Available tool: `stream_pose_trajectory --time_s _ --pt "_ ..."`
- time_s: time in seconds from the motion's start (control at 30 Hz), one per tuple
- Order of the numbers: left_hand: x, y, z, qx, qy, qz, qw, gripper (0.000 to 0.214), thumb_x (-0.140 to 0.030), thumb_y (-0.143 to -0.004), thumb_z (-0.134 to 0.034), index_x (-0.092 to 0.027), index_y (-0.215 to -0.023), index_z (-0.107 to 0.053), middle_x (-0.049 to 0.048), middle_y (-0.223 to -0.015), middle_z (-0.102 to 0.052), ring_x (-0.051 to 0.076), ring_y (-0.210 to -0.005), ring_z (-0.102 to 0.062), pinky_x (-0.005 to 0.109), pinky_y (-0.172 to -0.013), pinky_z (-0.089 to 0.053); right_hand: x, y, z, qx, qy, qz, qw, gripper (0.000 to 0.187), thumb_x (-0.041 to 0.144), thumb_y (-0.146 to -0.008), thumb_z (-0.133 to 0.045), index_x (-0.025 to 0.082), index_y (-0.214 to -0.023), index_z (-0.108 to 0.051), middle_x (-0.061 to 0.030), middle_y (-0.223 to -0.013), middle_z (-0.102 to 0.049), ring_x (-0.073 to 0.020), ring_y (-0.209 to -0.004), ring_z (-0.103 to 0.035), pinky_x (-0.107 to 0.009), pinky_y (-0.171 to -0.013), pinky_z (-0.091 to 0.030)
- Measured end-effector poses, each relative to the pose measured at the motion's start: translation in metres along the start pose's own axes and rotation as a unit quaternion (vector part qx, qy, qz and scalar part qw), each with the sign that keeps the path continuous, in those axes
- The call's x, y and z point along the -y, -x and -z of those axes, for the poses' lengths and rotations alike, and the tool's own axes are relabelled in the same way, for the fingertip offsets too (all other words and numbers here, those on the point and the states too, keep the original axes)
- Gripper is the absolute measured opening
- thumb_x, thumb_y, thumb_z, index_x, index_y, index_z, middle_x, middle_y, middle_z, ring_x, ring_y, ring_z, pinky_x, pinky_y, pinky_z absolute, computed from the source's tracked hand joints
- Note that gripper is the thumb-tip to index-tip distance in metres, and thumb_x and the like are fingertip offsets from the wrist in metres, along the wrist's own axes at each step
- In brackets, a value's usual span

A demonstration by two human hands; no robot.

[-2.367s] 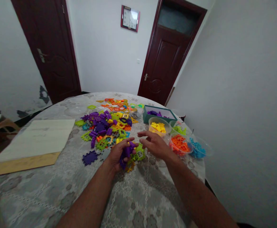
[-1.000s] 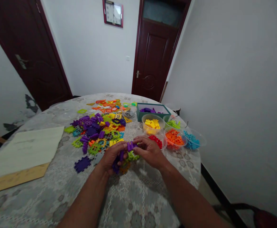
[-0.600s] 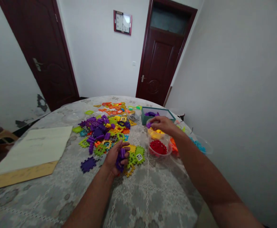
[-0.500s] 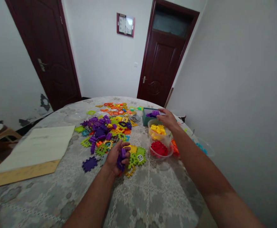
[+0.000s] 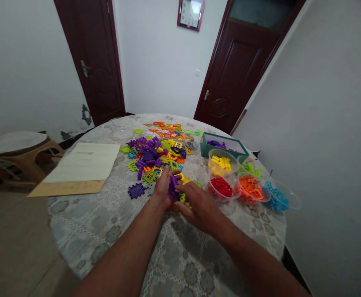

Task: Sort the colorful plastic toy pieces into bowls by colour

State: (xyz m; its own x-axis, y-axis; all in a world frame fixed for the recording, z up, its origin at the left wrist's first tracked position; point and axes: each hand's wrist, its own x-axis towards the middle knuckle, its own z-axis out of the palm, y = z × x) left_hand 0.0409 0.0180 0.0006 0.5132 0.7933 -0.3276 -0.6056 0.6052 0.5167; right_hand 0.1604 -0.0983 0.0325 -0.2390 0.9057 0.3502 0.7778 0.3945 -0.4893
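Observation:
My left hand [image 5: 162,187] is palm up over the near edge of the pile, its fingers curled round several purple plastic building pieces [image 5: 173,186]. My right hand [image 5: 197,206] has come up against it from the right. Its fingertips touch the purple pieces, while its thumb stays apart below, with a gap showing between. A mixed pile of building pieces [image 5: 148,155], mostly purple with green, yellow and orange, spreads just beyond my hands. A flat dark purple piece [image 5: 136,190] lies to the left. Some green and yellow pieces are partly hidden under my hands.
On the right, a green box [image 5: 223,140] holds purple pieces. Clear bowls hold yellow [image 5: 221,162], red [image 5: 220,187], orange [image 5: 251,188], blue [image 5: 277,195] and lime-green pieces [image 5: 251,168]. Paper sheets [image 5: 84,163] lie left on the patterned tablecloth [image 5: 112,231]. A stool [image 5: 16,144] stands beyond.
My right hand has moved from above the green box back to my left hand, touching the purple pieces there. My left hand still holds purple pieces. The view has tilted down and shifted left.

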Motion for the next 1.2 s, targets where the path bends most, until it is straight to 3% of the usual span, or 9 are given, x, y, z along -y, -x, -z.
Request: stream_pose_trajectory --time_s 0.2,0.27,0.4,0.53,0.6,0.8,0.93,1.03,1.2 --pt "0.000 -0.003 0.005 0.010 0.008 -0.002 1.000 0.033 -0.041 -0.104 -0.048 -0.012 -0.101 -0.065 0.0055 -0.075 -0.063 0.015 -0.055 -0.060 0.024 -0.047 -0.048 -0.007 -0.004 -0.018 -0.015 0.037 -0.023 0.999 0.024 0.014 -0.103 -0.054 0.022 -0.121 -0.068 -0.0116 -0.119 -0.068 -0.0241 -0.111 -0.067 -0.037 -0.096 -0.057" --pt "0.000 -0.004 0.008 0.016 0.011 -0.010 1.000 0.022 -0.024 -0.092 -0.054 -0.011 -0.104 -0.066 0.0066 -0.080 -0.064 0.016 -0.058 -0.061 0.026 -0.050 -0.051 -0.011 -0.004 -0.004 -0.018 0.003 -0.048 0.999 0.031 0.014 -0.101 -0.057 0.024 -0.129 -0.066 -0.0092 -0.113 -0.071 -0.0234 -0.104 -0.068 -0.037 -0.093 -0.056" --pt "0.005 -0.006 0.011 0.025 -0.007 -0.056 0.998 0.048 -0.004 -0.059 -0.056 -0.010 -0.104 -0.069 0.0052 -0.085 -0.062 0.013 -0.062 -0.060 0.024 -0.054 -0.052 -0.023 -0.003 0.040 0.083 -0.086 -0.122 0.985 0.044 0.015 -0.094 -0.064 0.028 -0.135 -0.065 -0.0004 -0.093 -0.075 -0.0169 -0.081 -0.069 -0.026 -0.072 -0.052" --pt "0.012 -0.008 0.008 -0.001 -0.076 -0.100 0.992 0.054 0.003 -0.054 -0.058 -0.012 -0.104 -0.072 0.0050 -0.091 -0.064 0.011 -0.067 -0.061 0.019 -0.055 -0.048 -0.060 -0.019 0.084 0.172 -0.122 -0.174 0.962 0.029 0.017 -0.090 -0.064 0.023 -0.115 -0.076 0.0028 -0.073 -0.070 -0.0126 -0.061 -0.063 -0.021 -0.056 -0.045" --pt "0.012 -0.007 0.007 -0.003 -0.096 -0.116 0.989 0.053 0.005 -0.057 -0.063 -0.013 -0.107 -0.072 0.0069 -0.098 -0.067 0.011 -0.072 -0.064 0.020 -0.060 -0.052 -0.086 -0.037 0.102 0.118 -0.149 -0.217 0.957 0.028 0.019 -0.087 -0.067 0.019 -0.112 -0.076 0.0017 -0.071 -0.069 -0.0128 -0.058 -0.062 -0.021 -0.054 -0.048" --pt "0.009 0.000 0.002 0.008 -0.106 -0.115 0.988 0.056 0.004 -0.068 -0.075 -0.016 -0.119 -0.067 0.0082 -0.097 -0.074 0.015 -0.081 -0.072 0.027 -0.078 -0.061 -0.146 -0.090 0.133 -0.223 -0.168 -0.296 0.914 0.052 0.021 -0.090 -0.061 0.013 -0.142 -0.058 -0.0103 -0.107 -0.075 -0.0132 -0.075 -0.070 -0.025 -0.067 -0.060" --pt "0.011 0.000 0.000 0.008 -0.099 -0.118 0.988 0.055 0.001 -0.071 -0.083 -0.016 -0.120 -0.066 0.0078 -0.094 -0.075 0.017 -0.083 -0.075 0.027 -0.079 -0.063 -0.144 -0.084 0.119 -0.219 -0.142 -0.298 0.918 0.042 0.020 -0.091 -0.060 0.014 -0.132 -0.065 -0.0128 -0.119 -0.073 -0.0134 -0.079 -0.071 -0.021 -0.061 -0.057" --pt "0.012 0.000 -0.001 0.010 -0.104 -0.112 0.988 0.052 -0.004 -0.071 -0.088 -0.017 -0.117 -0.067 0.0083 -0.096 -0.076 0.018 -0.084 -0.075 0.028 -0.076 -0.064 -0.119 -0.061 0.090 -0.131 -0.157 -0.255 0.945 0.030 0.025 -0.093 -0.063 0.016 -0.120 -0.071 -0.0089 -0.108 -0.075 -0.0141 -0.078 -0.072 -0.020 -0.059 -0.055" --pt "0.011 0.004 -0.001 0.047 -0.140 -0.086 0.985 0.049 -0.012 -0.072 -0.092 -0.016 -0.115 -0.070 0.0120 -0.099 -0.077 0.021 -0.083 -0.076 0.028 -0.068 -0.063 -0.072 -0.029 0.040 0.011 -0.194 -0.167 0.967 0.037 0.033 -0.100 -0.061 0.022 -0.136 -0.064 -0.0020 -0.093 -0.073 -0.0135 -0.074 -0.069 -0.022 -0.061 -0.052"
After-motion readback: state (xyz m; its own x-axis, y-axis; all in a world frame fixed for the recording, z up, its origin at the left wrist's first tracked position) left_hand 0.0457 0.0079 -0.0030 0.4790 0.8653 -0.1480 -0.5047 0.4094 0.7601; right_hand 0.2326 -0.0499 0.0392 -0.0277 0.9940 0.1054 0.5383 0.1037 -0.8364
